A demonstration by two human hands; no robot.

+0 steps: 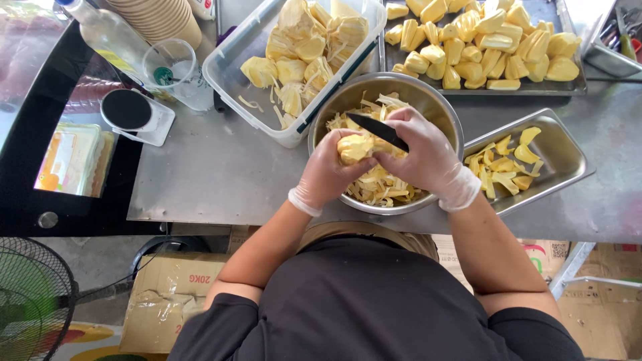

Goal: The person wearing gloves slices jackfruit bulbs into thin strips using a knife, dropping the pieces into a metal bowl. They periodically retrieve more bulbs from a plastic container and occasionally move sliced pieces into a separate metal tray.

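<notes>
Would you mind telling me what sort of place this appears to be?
Probably a fruit-preparation stall or small food workshop: a steel worktable, a metal tray of peeled yellow fruit pods, and gloved hands cutting fruit over a round steel bowl.

One view only, from the head, looking steeply down and close over the person's own shoulders. It faces the metal table [221, 174], which fills toward twelve o'clock; floor and a fan [30, 294] at seven.

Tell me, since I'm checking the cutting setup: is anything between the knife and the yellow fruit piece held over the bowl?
Nothing visible. The left hand holds the yellow fruit piece over the round metal bowl. The right hand holds the dark-bladed knife, whose blade lies right above the piece.
</notes>
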